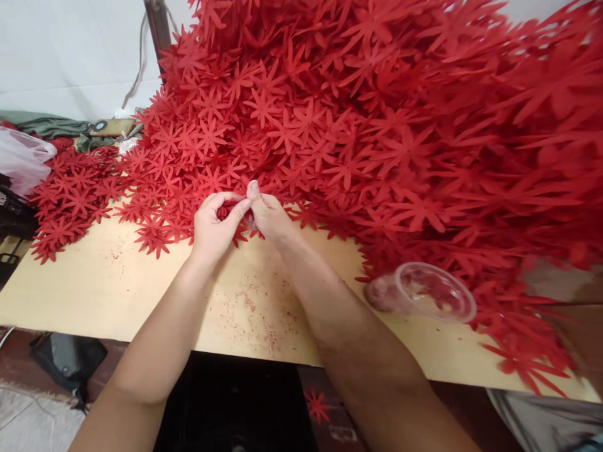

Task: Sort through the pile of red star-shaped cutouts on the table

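Observation:
My left hand (211, 223) and my right hand (271, 216) meet over the table, at the front edge of a big heap of red flower-shaped cutouts (282, 129). Thumb and index finger of the left are pinched together, their tips touching the right hand. On the right, the fingers are curled in and the thumb points up. Whatever sits between the fingertips is too small or too hidden to name. More red cutouts show just behind and below both hands.
A clear plastic cup (436, 292) lies tipped at the right. Red crumbs (264, 314) dot the pale tabletop (160, 295). A smaller cutout pile (70, 198) and a white plastic bag (23, 157) are at the left. One cutout (318, 405) lies below the table edge.

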The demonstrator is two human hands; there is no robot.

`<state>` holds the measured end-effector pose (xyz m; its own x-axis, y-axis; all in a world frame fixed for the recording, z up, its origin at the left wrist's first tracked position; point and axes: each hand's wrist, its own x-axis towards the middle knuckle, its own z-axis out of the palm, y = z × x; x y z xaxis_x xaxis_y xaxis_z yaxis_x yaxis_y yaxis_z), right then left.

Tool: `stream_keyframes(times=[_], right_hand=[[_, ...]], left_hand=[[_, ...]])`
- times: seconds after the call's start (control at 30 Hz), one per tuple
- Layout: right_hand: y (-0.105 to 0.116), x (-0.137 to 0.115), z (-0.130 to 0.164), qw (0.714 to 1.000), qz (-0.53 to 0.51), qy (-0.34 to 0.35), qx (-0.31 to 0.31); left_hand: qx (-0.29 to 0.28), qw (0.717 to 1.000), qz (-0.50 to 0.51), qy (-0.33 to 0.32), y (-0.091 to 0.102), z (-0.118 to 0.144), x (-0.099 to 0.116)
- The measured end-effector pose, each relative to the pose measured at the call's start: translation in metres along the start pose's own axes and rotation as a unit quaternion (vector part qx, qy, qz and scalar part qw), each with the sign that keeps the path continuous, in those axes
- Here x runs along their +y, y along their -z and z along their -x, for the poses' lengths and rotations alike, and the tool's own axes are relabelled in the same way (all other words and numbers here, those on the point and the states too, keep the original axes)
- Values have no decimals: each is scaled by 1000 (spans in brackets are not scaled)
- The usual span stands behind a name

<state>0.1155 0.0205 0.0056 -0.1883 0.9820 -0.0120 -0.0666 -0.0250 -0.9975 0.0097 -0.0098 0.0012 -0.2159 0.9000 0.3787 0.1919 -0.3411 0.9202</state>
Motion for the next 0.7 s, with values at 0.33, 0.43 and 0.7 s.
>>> stream_keyframes(times=[0.33,0.43,0.7], right_hand=[[24,20,-14,975,150,111,121],[28,26,-15,913,292,211,189],[10,19,-3,903,271,303,137]], left_hand=[[191,981,-34,-27,28,-22,-23],[202,976,-53,-64,36,-25,-30],[98,991,87,13,25,-20,-13]])
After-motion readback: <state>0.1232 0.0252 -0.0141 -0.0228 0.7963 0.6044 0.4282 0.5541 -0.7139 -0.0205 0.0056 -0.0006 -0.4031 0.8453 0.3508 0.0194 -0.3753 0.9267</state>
